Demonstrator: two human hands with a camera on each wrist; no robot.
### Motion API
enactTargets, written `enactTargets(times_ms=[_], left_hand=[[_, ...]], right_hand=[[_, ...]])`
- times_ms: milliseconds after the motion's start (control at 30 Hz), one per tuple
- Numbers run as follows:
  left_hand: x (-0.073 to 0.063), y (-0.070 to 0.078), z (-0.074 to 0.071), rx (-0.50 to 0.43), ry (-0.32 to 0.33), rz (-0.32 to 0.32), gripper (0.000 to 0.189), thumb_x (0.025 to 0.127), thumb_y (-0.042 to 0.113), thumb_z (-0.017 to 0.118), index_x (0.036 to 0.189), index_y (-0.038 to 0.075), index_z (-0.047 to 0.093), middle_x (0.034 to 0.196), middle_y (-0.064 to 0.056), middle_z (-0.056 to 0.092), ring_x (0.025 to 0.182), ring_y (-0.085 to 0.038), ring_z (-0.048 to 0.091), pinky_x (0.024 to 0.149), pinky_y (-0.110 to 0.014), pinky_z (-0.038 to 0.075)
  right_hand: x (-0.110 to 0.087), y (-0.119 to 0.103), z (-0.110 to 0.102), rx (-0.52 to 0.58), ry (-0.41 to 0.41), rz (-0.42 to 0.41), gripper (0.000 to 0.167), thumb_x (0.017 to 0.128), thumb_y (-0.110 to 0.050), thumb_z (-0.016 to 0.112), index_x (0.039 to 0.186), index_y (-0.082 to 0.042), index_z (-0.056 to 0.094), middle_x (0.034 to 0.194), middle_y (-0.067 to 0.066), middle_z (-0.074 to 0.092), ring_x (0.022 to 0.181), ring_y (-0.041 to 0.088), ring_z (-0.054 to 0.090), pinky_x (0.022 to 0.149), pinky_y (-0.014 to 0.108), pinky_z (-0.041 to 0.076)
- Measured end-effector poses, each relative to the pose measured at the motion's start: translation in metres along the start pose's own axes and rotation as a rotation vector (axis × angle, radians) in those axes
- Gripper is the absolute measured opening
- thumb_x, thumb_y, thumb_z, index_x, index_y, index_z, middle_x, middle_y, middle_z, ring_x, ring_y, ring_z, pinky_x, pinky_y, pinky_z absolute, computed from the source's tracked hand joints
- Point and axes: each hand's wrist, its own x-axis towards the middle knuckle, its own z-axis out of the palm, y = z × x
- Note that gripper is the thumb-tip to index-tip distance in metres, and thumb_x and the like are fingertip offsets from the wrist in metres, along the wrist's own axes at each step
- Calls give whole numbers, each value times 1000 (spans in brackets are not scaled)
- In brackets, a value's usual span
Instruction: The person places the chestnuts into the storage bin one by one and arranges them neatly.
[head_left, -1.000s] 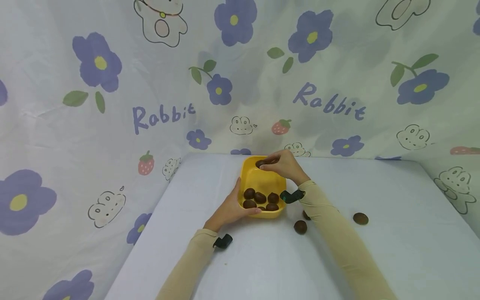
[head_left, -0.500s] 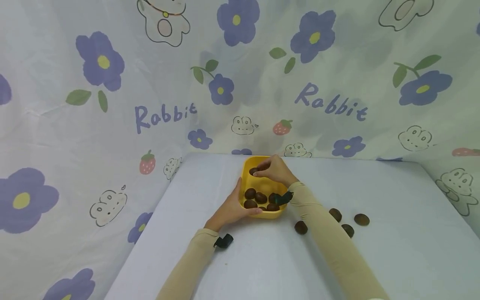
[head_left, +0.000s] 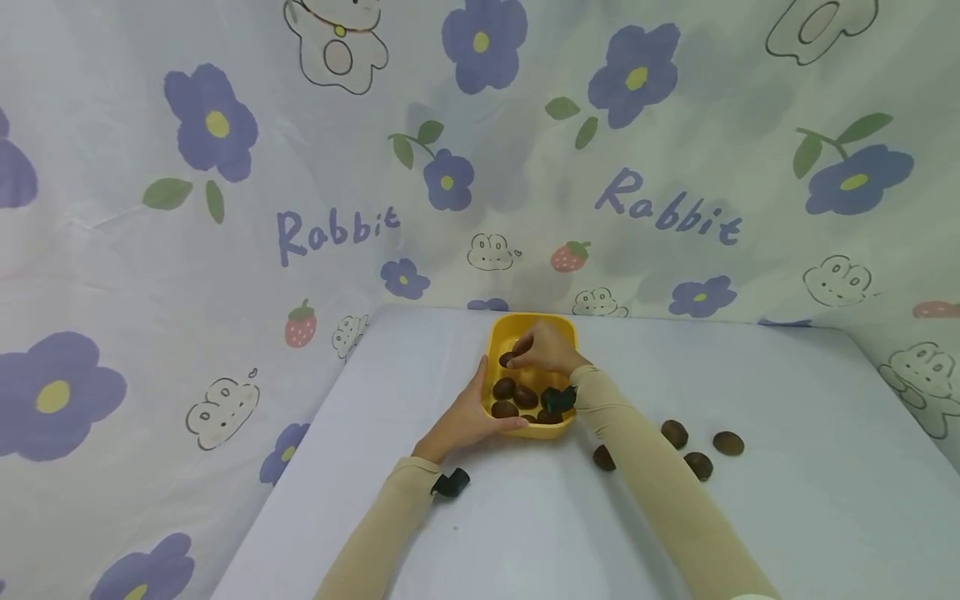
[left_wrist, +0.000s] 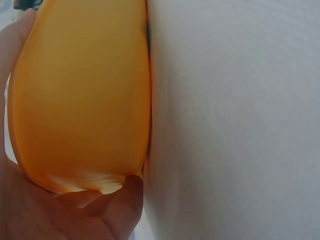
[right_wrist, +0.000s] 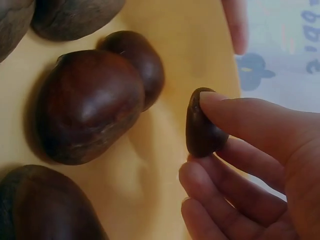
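Note:
A yellow plastic tray point(head_left: 551, 431) stands on the white table with several brown chestnuts point(head_left: 527, 398) gathered at its near end. My left hand point(head_left: 467, 415) grips the near left corner, thumb along the front rim and fingers along the left side. In the left wrist view, the tray's outer wall point(left_wrist: 82, 100) fills the left part, with fingers curled at its end. Over the tray's middle, my right hand point(head_left: 549, 348) pinches one chestnut point(right_wrist: 200, 131) between thumb and fingers. Below and beside it in the right wrist view lie larger-looking chestnuts point(right_wrist: 90, 107) on the tray floor.
Right of the tray, several loose chestnuts point(head_left: 674, 433) lie on the table point(head_left: 795, 517). Another chestnut point(head_left: 603, 458) near the tray is partly hidden by my right sleeve point(head_left: 652, 467). A flower-and-rabbit printed cloth point(head_left: 517, 200) hangs behind the table.
My right hand has moved toward me and lower over the tray, carrying the pinched chestnut closer to the others. The left hand keeps its grip. Loose chestnuts at right came out from behind the right arm.

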Motion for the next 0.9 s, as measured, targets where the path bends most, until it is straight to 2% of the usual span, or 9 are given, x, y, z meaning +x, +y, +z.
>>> enactTargets(times_ms=[267,467,667,800,900], left_hand=[[1,1,1,12,2,8,142,72,65,87,167,19,-7,176,-5,8,161,-28,21,130,-55,23],[1,-1,0,10,-4,10,145,69,69,86,167,20,-9,176,-6,8,161,-29,21,130,-55,22],[0,-1,0,5,-4,23,148,67,73,85,167,20,-9,176,-6,8,161,-29,22,130,-55,23],[0,-1,0,11,-4,13,146,68,72,85,167,19,-7,176,-7,8,161,-31,20,130,-57,23],[-1,-1,0,24,2,5,144,70,70,86,168,18,-7,176,-8,8,161,-32,20,129,-58,23]], right_hand=[[0,2,3,-28,-55,31,11,83,-15,87,90,-8,84,80,4,80,63,12,55,57,20,43],[1,4,6,-33,-69,49,10,81,-15,88,85,-7,83,75,5,77,60,12,54,54,21,43],[1,3,10,-46,-71,44,12,81,-14,89,87,-5,83,77,6,78,61,12,55,55,20,44],[2,2,10,-63,-70,45,18,82,-13,88,95,-1,82,87,10,80,67,14,59,62,21,50],[3,1,7,-71,-68,51,28,85,-14,85,106,3,78,100,14,80,79,17,66,75,26,59]])
